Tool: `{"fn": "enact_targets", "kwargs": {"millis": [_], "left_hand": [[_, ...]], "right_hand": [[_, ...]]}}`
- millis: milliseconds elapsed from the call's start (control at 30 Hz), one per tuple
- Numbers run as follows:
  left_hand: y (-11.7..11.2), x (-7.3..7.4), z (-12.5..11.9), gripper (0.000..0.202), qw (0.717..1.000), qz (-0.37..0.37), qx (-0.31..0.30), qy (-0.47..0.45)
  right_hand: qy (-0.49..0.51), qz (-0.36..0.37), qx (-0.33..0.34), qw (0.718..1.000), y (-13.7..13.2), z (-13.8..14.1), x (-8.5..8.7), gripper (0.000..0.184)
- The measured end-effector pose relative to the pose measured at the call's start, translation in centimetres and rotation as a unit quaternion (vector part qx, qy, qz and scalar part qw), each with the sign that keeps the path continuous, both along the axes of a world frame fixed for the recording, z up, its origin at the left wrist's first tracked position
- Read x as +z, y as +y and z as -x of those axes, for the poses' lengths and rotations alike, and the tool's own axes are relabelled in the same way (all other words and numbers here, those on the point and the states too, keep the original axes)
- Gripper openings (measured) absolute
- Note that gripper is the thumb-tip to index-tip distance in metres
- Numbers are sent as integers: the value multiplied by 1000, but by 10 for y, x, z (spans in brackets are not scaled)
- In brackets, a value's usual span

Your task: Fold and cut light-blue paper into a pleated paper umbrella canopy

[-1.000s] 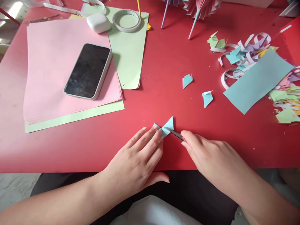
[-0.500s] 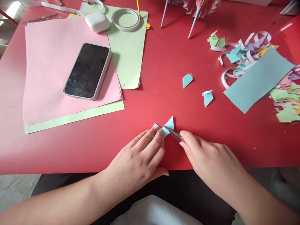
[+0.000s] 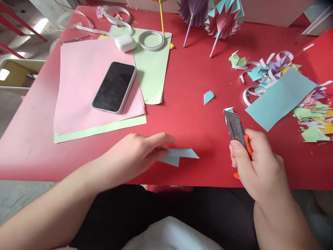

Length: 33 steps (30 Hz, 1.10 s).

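Between the thumb and fingers of my left hand [image 3: 142,156] is a folded piece of light blue paper [image 3: 179,154], blurred a little and partly hidden by the fingers. My right hand [image 3: 262,166] is wrapped round a utility knife [image 3: 235,128] with a grey body and orange parts, its blade end pointing up and away from me. Just beyond the knife lies a small blue paper scrap [image 3: 229,109], partly covered by it. Another blue scrap [image 3: 208,97] rests farther back on the red table [image 3: 187,121].
On the left, a phone [image 3: 114,86] lies on pink paper [image 3: 75,86], near a white case [image 3: 125,43] and a tape roll [image 3: 151,40] on green paper [image 3: 153,80]. Pleated paper umbrellas [image 3: 225,22] stand behind. A blue sheet [image 3: 282,99] covers coloured scraps on the right.
The knife has come away from the folded blue paper and moved right, now tilted upward. My left hand has gone from pressing the paper flat to pinching it. The view has shifted.
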<state>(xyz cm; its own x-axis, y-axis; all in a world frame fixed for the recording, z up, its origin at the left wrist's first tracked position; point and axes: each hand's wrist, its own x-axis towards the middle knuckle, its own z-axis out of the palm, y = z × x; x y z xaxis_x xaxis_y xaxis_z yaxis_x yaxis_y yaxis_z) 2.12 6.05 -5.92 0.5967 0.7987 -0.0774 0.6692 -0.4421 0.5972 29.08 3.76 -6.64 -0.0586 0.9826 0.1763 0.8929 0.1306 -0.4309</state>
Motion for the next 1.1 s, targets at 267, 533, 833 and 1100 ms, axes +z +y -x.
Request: {"fn": "enact_targets", "kwargs": {"millis": [267,533,833,1100], "left_hand": [[28,-17,-15,17,976,-191,-37,95],[-16,-40,-16,25,938,-322,-45,116],[-42,-31,-42,58,926,-314,-29,206],[-44,-34,-37,52,933,-309,-4,186]], "right_hand": [[-7,30,40,999,0,3,-1,23],[-35,47,51,997,-1,7,1,22],[-87,43,156,983,-8,31,-1,26],[-224,46,218,949,3,37,-10,21]]}}
